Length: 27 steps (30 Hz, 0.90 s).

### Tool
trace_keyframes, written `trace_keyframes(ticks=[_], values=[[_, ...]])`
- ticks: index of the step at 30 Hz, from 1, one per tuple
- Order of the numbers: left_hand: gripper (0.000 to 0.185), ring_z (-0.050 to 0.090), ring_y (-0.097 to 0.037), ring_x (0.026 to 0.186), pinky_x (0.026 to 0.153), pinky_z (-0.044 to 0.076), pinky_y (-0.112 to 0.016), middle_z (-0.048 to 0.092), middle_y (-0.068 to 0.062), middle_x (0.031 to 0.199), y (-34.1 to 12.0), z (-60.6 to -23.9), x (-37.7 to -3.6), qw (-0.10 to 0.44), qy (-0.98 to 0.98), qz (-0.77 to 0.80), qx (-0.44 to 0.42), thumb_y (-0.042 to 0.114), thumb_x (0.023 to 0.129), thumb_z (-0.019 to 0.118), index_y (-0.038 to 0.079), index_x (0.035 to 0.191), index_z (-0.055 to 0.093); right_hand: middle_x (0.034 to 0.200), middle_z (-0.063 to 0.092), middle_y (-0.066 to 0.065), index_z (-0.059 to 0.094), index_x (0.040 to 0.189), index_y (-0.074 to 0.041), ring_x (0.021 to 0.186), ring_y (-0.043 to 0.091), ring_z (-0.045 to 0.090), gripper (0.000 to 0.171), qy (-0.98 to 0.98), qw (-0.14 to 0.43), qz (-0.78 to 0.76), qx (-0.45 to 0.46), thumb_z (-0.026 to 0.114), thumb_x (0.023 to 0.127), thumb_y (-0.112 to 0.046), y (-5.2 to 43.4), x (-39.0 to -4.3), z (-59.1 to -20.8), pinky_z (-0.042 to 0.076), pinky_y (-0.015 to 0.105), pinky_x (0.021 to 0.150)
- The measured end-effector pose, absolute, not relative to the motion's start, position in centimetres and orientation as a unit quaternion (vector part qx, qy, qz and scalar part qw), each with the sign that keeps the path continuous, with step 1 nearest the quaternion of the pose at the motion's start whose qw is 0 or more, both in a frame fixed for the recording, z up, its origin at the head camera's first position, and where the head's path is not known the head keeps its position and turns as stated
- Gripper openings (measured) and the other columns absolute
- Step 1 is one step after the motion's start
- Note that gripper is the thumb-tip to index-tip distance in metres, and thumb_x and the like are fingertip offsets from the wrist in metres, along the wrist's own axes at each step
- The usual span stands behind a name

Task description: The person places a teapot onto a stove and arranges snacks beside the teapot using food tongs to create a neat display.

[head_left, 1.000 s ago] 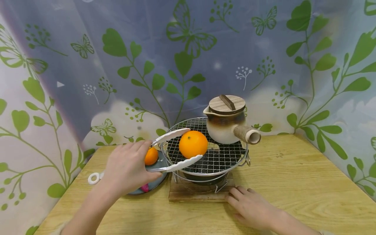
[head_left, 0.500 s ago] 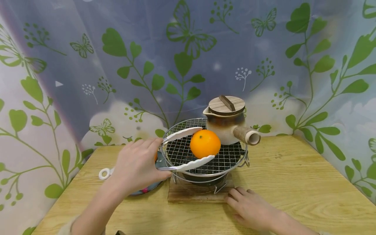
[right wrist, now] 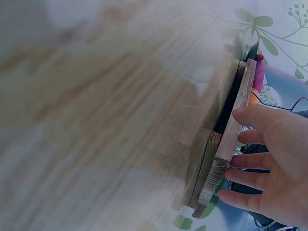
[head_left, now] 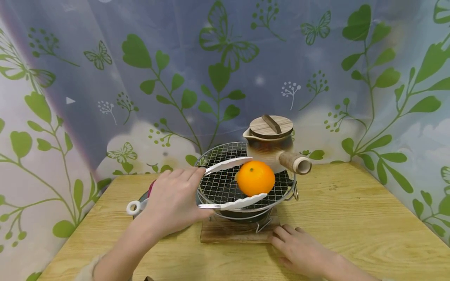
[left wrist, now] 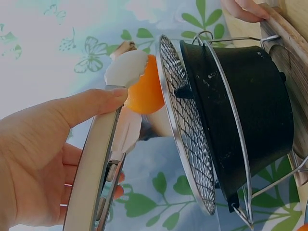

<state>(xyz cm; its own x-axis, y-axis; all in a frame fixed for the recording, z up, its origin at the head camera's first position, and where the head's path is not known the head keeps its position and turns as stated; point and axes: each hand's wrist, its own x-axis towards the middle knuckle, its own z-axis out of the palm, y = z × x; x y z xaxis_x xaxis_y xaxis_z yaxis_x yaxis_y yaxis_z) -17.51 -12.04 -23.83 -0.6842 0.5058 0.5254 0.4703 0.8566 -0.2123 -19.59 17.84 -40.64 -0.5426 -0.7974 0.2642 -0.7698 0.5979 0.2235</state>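
My left hand (head_left: pixel 175 203) grips white tongs (head_left: pixel 228 183) whose two tips pinch an orange (head_left: pixel 255 178) over the round wire grill (head_left: pixel 218 183). In the left wrist view the same orange (left wrist: pixel 144 91) sits between the tong tips (left wrist: pixel 126 70), close to the grill mesh (left wrist: pixel 185 120) above a black stove pot (left wrist: pixel 250 110). My right hand (head_left: pixel 302 249) lies flat on the table, its fingers (right wrist: pixel 260 120) touching the edge of the wooden base board (right wrist: pixel 236 125) under the stove. A ceramic teapot (head_left: pixel 272 144) with a wooden lid stands on the back right of the grill.
A grey plate (head_left: pixel 142 199) lies left of the stove, mostly hidden behind my left hand, with something pink (head_left: pixel 151 188) on it. The wooden table (head_left: pixel 351 218) stretches to the right. A leaf-patterned curtain (head_left: pixel 105 78) closes off the back and sides.
My left hand has carried the orange in the tongs rightward across the grill, toward the teapot. The small orange on the plate is now hidden. The right hand has stayed put.
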Motion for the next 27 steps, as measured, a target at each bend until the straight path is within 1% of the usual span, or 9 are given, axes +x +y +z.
trace_keyframes(ticks=[4,6,10,16,20,25,27], values=[[0.086,0.059,-0.031,0.097,0.084,0.045,-0.044,0.064,-0.012,0.11,-11.5,-23.9,-17.5,0.292,-0.916,0.036,-0.271,0.056,0.056,0.078,0.0,0.118,0.058,0.107,0.051,0.003,0.057,0.115,-0.012,0.093,0.021,0.053,0.05,-0.88,0.166,-0.047,0.442,0.075,0.073,-0.033,17.9,-19.6,-40.6,0.049,0.038,0.068],[0.085,0.06,-0.031,0.096,0.085,0.044,-0.044,0.064,-0.012,0.11,-11.2,-24.0,-17.5,0.296,-0.914,0.042,-0.274,0.056,0.056,0.078,0.0,0.117,0.058,0.107,0.051,0.003,0.058,0.114,-0.012,0.093,0.021,0.053,0.05,-0.879,0.17,-0.051,0.442,0.075,0.073,-0.034,17.9,-19.5,-40.7,0.05,0.038,0.068],[0.082,0.06,-0.03,0.093,0.082,0.045,-0.042,0.065,-0.011,0.107,-10.8,-24.2,-17.7,0.315,-0.904,0.044,-0.285,0.055,0.055,0.078,0.001,0.114,0.059,0.108,0.052,0.005,0.059,0.111,-0.012,0.093,0.022,0.053,0.049,-0.874,0.187,-0.057,0.444,0.075,0.071,-0.034,17.9,-19.5,-40.8,0.05,0.038,0.067],[0.081,0.061,-0.029,0.088,0.074,0.045,-0.038,0.066,-0.01,0.105,-10.4,-24.3,-18.0,0.329,-0.899,0.04,-0.286,0.054,0.054,0.079,0.002,0.113,0.06,0.109,0.052,0.006,0.058,0.112,-0.012,0.093,0.023,0.053,0.05,-0.873,0.191,-0.057,0.444,0.075,0.071,-0.035,17.9,-19.5,-40.8,0.049,0.038,0.067],[0.081,0.06,-0.028,0.089,0.073,0.044,-0.037,0.065,-0.01,0.107,-10.2,-24.2,-18.0,0.31,-0.908,0.042,-0.279,0.055,0.054,0.078,0.002,0.113,0.06,0.109,0.052,0.006,0.058,0.112,-0.012,0.094,0.023,0.053,0.05,-0.874,0.191,-0.057,0.443,0.074,0.071,-0.035,17.8,-19.5,-40.8,0.049,0.038,0.068],[0.083,0.059,-0.028,0.096,0.079,0.043,-0.038,0.064,-0.01,0.111,-9.9,-24.1,-18.0,0.277,-0.921,0.046,-0.269,0.057,0.056,0.076,0.003,0.116,0.059,0.11,0.052,0.006,0.058,0.113,-0.013,0.094,0.023,0.053,0.049,-0.876,0.184,-0.053,0.442,0.074,0.072,-0.034,17.9,-19.4,-40.7,0.049,0.038,0.068],[0.084,0.059,-0.029,0.097,0.08,0.043,-0.038,0.063,-0.01,0.112,-9.8,-24.0,-18.1,0.27,-0.924,0.05,-0.265,0.058,0.057,0.076,0.003,0.117,0.059,0.11,0.052,0.006,0.058,0.112,-0.013,0.094,0.023,0.053,0.049,-0.874,0.193,-0.052,0.443,0.075,0.071,-0.034,17.9,-19.5,-40.8,0.049,0.038,0.068]])
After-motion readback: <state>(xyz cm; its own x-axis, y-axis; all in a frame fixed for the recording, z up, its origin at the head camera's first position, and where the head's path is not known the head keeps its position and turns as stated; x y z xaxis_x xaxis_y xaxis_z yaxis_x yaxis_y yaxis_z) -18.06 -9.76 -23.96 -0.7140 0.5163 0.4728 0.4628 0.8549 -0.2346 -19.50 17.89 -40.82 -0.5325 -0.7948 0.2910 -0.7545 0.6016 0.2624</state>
